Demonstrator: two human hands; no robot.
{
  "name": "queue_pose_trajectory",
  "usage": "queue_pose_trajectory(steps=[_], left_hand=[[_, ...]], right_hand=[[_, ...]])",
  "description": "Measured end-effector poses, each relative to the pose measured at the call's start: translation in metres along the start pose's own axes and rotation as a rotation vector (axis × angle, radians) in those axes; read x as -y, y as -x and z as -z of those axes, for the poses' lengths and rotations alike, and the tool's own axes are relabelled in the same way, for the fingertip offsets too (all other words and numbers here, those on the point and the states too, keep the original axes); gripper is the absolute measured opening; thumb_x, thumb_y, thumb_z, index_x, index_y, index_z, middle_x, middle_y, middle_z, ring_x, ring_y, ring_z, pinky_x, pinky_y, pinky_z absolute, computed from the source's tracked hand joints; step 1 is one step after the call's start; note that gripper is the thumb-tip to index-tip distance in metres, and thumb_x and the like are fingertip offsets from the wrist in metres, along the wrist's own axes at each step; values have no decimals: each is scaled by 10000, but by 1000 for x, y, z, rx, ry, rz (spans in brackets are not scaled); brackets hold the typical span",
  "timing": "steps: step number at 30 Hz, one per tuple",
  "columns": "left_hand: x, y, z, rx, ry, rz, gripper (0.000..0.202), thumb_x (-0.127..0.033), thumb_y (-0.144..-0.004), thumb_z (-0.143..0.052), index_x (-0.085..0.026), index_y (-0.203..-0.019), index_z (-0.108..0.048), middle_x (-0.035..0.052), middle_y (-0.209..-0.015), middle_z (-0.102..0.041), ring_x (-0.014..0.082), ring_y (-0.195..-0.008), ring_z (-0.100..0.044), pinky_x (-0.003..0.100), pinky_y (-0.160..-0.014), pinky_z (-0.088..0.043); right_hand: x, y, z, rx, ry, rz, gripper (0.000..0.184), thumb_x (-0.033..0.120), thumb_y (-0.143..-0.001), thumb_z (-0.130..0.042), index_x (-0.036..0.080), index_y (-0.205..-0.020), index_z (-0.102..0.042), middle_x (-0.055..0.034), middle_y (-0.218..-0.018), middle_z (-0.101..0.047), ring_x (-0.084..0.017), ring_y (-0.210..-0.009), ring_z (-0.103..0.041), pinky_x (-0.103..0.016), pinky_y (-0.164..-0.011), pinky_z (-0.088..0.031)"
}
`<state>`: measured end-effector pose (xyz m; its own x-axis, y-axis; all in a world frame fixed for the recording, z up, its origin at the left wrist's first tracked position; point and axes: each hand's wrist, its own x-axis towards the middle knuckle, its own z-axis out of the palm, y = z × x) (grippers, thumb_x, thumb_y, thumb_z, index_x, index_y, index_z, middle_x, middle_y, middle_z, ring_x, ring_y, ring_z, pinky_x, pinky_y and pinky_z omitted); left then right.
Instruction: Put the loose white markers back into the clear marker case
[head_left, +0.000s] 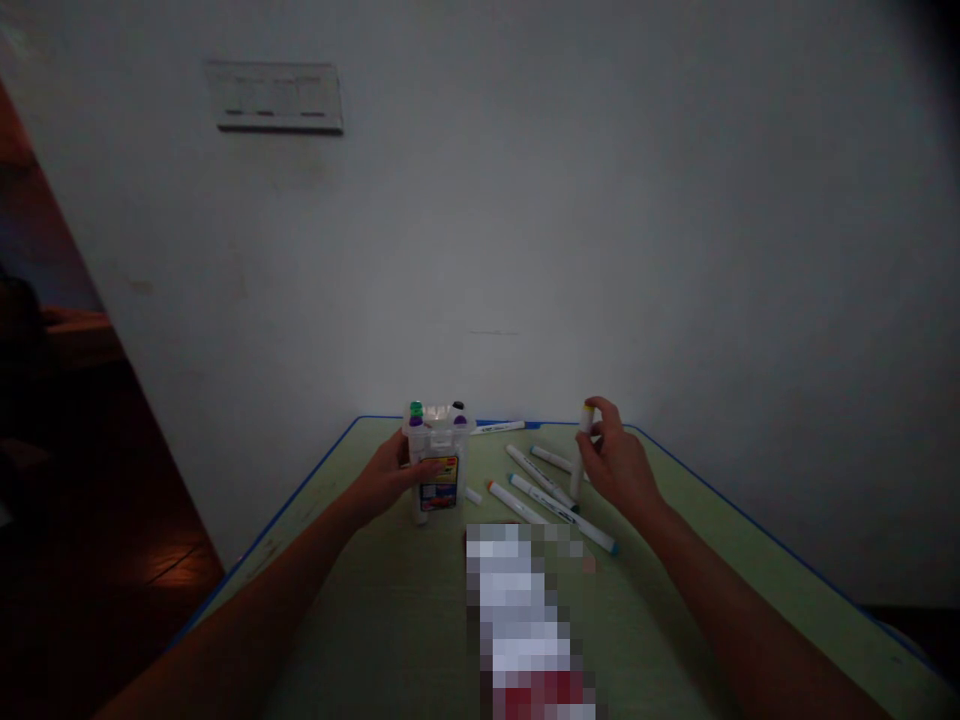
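A clear plastic marker box (442, 470) stands upright near the far edge of the green table (360, 610), with a few capped markers sticking out of its top. My left hand (390, 478) is wrapped round the box's left side. My right hand (616, 462) holds a white marker (582, 450) upright in a pinch, its lower end down by the table. Several white markers (541, 480) lie loose on the table between the two hands.
The table has a blue edge (757, 525) and stands against a pale wall. A pixelated patch (525, 620) covers something on the near middle of the table. A dark floor lies to the left. A wall plate (276, 96) is mounted high up.
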<state>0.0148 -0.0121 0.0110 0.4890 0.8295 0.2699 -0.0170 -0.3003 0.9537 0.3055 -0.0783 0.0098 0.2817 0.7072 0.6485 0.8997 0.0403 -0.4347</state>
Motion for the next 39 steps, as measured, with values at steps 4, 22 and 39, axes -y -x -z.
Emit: queue_pose_trajectory(steps=[4, 22, 39], left_hand=[[1, 0, 0, -2, 9, 5, 548, -361, -617, -745, -133, -1062, -523, 115, -1055, -653, 260, -945, -623, 412, -831, -487], [0, 0, 0, 5, -3, -2, 526, -363, -621, -749, -145, -1052, -541, 104, -1058, -668, 266, -947, -634, 420, -841, -494], [-2, 1, 0, 15, -5, -10, 525, -368, -636, -742, -134, -1064, -547, 107, -1053, -669, 262, -957, -628, 417, -852, -482]], right_hand=[[0, 0, 1, 10, 6, 15, 463, 250, -794, -382, 165, -1248, -414, -63, -746, -645, -169, -521, -549, -276, -551, -370], [-1, 0, 2, 15, 101, 102, 451, 213, -812, -339, 156, -1226, -507, -27, -607, -580, -164, -514, -502, -280, -576, -362], [5, 3, 4, 6, 194, 84, 542, 228, -795, -366, 115, -1325, -359, -27, -609, -591, -176, -524, -524, -271, -538, -335]])
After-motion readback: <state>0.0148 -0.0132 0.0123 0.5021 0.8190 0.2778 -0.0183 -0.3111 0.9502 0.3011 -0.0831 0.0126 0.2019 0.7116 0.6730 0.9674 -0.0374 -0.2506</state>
